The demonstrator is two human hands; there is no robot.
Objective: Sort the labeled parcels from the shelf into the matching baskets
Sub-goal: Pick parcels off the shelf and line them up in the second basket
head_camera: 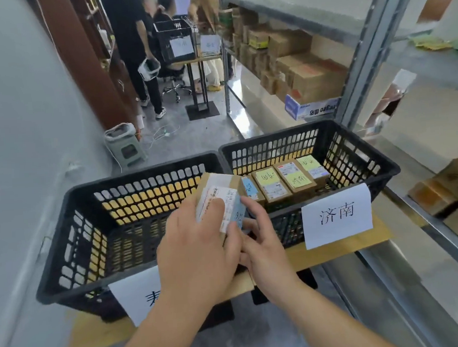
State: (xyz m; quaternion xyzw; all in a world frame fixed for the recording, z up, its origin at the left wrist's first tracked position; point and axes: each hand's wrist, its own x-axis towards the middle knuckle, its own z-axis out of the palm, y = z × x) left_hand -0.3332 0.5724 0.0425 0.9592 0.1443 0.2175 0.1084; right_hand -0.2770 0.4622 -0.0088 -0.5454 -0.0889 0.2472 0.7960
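While both hands grasp it, the parcel point(221, 198) sits above the gap between two black baskets, long axis running from the hands up and away toward the baskets' far walls, far end tilted slightly left. Item: small brown cardboard box, white shipping label on top, blue handwritten slip at its near right corner. Left hand point(198, 254) wraps its near end, thumb on the label; right hand point(265, 241) pinches the right edge. Left basket point(64, 239) lies beyond the left hand; right basket point(356, 148), beyond the right hand, holds four labelled boxes point(285, 180).
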